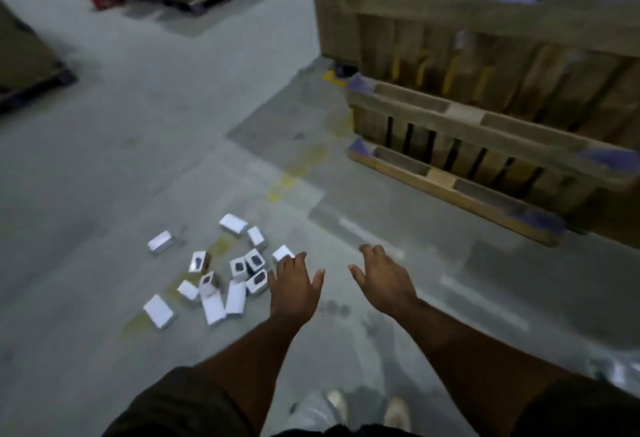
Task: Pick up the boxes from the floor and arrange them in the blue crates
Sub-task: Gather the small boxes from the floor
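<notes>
Boxes (221,274) lay scattered on the floor (104,159), left of both hands; the left hand (294,289) was nearer. Both hands, right hand (381,279) too, were spread and held nothing.

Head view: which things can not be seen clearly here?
- Blue crates: none in the head view, so their place is unknown.
- White box: partly covered by the left hand.
- Boxes' dark panels: too small and blurred to read.
- Wooden pallets: blurred, cut by the right edge.
</notes>
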